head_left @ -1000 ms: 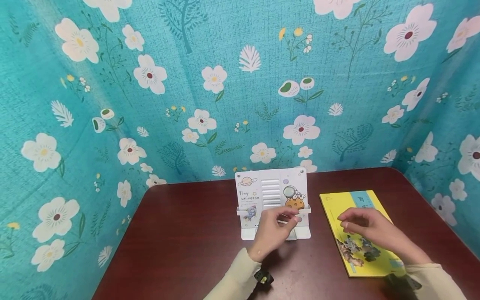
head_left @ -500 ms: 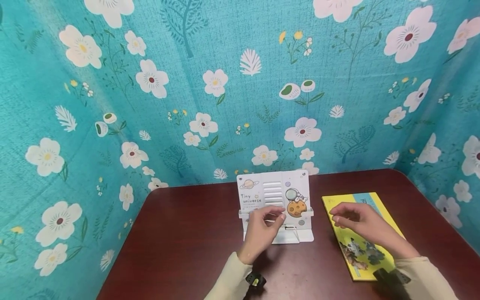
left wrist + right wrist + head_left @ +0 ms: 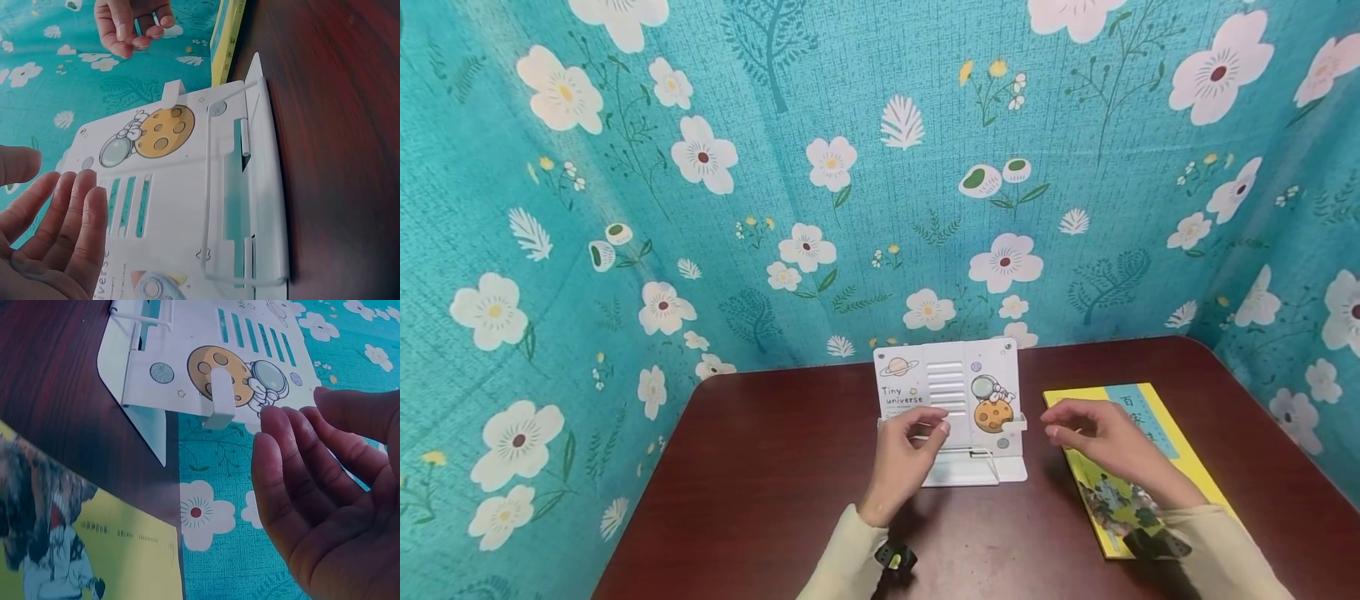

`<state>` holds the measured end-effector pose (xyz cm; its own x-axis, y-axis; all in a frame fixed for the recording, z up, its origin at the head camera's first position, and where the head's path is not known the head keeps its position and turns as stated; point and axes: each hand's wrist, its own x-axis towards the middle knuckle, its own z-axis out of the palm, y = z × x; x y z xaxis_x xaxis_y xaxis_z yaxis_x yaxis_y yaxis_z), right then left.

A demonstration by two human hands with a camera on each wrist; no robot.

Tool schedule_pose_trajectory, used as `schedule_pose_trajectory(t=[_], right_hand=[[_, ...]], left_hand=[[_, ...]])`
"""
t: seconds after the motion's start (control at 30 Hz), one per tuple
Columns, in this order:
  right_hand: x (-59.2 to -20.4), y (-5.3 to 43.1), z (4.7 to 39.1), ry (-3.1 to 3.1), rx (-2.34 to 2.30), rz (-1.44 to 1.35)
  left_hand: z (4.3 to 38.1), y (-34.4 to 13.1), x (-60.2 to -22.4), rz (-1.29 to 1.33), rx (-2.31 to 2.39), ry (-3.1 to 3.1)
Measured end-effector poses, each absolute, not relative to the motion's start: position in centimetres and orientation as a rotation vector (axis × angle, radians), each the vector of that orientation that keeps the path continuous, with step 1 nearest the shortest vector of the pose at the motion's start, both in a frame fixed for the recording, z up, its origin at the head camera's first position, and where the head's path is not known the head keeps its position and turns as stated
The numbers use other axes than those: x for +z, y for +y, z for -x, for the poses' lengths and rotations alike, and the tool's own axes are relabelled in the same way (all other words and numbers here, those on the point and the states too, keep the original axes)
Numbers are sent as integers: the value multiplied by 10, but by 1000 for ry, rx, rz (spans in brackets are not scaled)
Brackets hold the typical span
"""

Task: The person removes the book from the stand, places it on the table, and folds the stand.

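Nearest, reaching in over the dark red table (image 3: 760,475): two pale sleeves (image 3: 842,554), with one black device (image 3: 896,560) under each wrist. Past these, two hands, both raised above the tabletop. In front of one white stand (image 3: 967,402) and hiding its lower left part in the head view, the left hand (image 3: 898,460), fingers loosely bent and side by side, with a gap between thumb and fingertips. Over one yellow book (image 3: 1172,446) and covering part of its printed front, the right hand (image 3: 1108,442), fingers likewise loosely bent, thumb apart from the fingertips. Flat toward the table's right edge, short of the far right corner: that single book. Farther back, well apart from the left edge, near the middle of the far edge: the stand, upright, with one white wire bar (image 3: 207,187) low on its front. Beyond the far edge, blue-green flowered cloth (image 3: 865,196).
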<state>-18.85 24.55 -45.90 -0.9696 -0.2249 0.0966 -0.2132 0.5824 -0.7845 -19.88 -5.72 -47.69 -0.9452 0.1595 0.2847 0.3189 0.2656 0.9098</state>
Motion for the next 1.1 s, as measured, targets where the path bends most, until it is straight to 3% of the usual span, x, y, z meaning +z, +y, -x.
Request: schedule_pose_trajectory(t=[1.1], right_hand=[[-455, 225, 202, 2827, -1470, 225]], left_hand=[[216, -110, -470, 180, -1640, -2299]])
